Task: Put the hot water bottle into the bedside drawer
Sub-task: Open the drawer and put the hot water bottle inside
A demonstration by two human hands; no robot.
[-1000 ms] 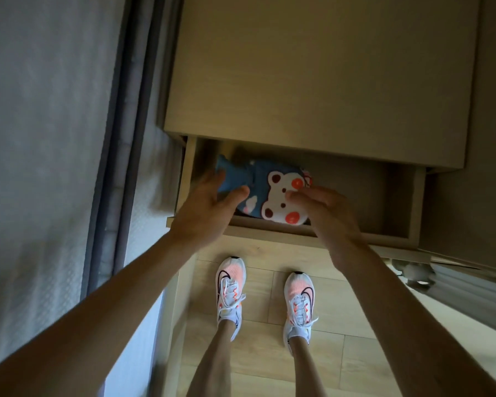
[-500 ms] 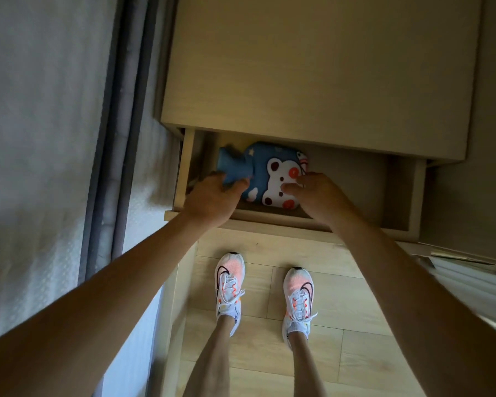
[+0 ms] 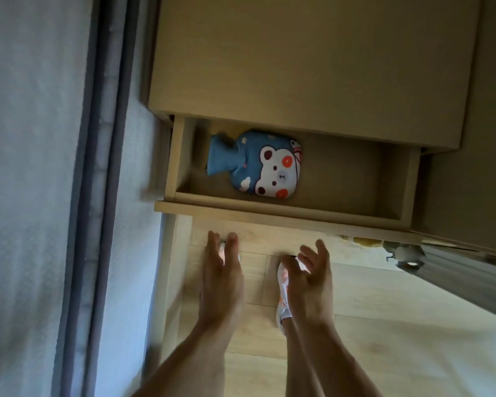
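Note:
The hot water bottle (image 3: 255, 164), in a blue cover with a white bear face, lies flat in the left half of the pulled-out bedside drawer (image 3: 284, 217), neck pointing left. Nothing touches it. My left hand (image 3: 222, 270) hovers below the drawer front, fingers stretched and empty. My right hand (image 3: 312, 277) is beside it, fingers spread and curled a little, holding nothing. Both hands are over the floor, apart from the drawer.
The light wooden bedside cabinet top (image 3: 312, 61) overhangs the drawer's back. A bed with white cover and grey edge (image 3: 98, 196) runs along the left. My shoes (image 3: 284, 290) stand on the wooden floor. A small pale object (image 3: 404, 255) sits at the right.
Both hands have let go of the hot water bottle and pulled back out of the drawer towards me. The bottle now rests alone on the drawer bottom.

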